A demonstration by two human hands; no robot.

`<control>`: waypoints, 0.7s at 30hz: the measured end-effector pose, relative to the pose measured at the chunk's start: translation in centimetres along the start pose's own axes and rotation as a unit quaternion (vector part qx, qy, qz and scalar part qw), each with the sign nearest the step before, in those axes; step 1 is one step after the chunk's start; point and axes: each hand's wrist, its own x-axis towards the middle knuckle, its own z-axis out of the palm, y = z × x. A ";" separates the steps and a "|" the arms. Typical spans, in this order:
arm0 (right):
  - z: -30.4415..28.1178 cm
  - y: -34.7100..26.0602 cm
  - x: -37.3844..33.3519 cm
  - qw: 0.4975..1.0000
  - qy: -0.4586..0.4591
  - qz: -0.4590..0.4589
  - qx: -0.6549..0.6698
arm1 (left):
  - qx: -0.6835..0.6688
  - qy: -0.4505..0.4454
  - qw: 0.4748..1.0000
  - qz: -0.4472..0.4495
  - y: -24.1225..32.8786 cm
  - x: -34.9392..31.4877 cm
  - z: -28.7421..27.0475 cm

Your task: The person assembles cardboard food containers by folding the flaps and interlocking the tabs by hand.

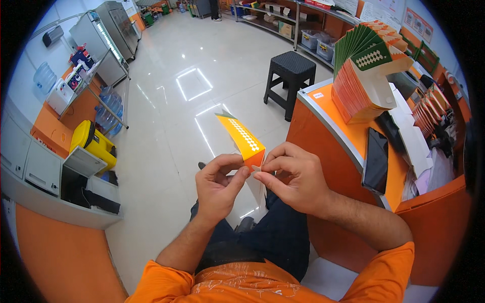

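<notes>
Both my hands pinch a small folded carton (241, 137), held up above my lap. It is yellow and orange with a white diamond pattern along one side and a green tip at its far end. Thumb and fingers of my left hand (218, 183) grip its near left edge. My right hand (298, 174) pinches a pale flap at the near right corner, its fingertips close to my left thumb. The fingers partly cover that near end. To the right, a fanned stack of similar cartons (353, 91) in orange, green and white stands on the orange counter (331, 108).
A black phone (375, 160) lies on the counter's edge, beside white card pieces (410, 141). Beyond the counter stands a black stool (290, 76). Left are a yellow bin (92, 141), grey lockers (30, 156) and large water bottles (108, 108). Shelving (268, 22) runs along the back right.
</notes>
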 end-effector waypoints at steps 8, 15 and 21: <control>-0.2 0.7 -0.2 0.999 -0.016 -0.004 -0.035 | -0.052 -0.037 0.995 -0.073 -0.2 -0.2 -0.3; 0.0 1.0 -0.3 0.998 -0.023 0.057 0.012 | -0.046 -0.074 0.992 -0.096 -0.9 0.4 -0.9; 0.1 1.4 -0.4 0.997 -0.040 0.067 -0.007 | 0.019 -0.089 0.994 -0.068 -1.0 0.2 -0.9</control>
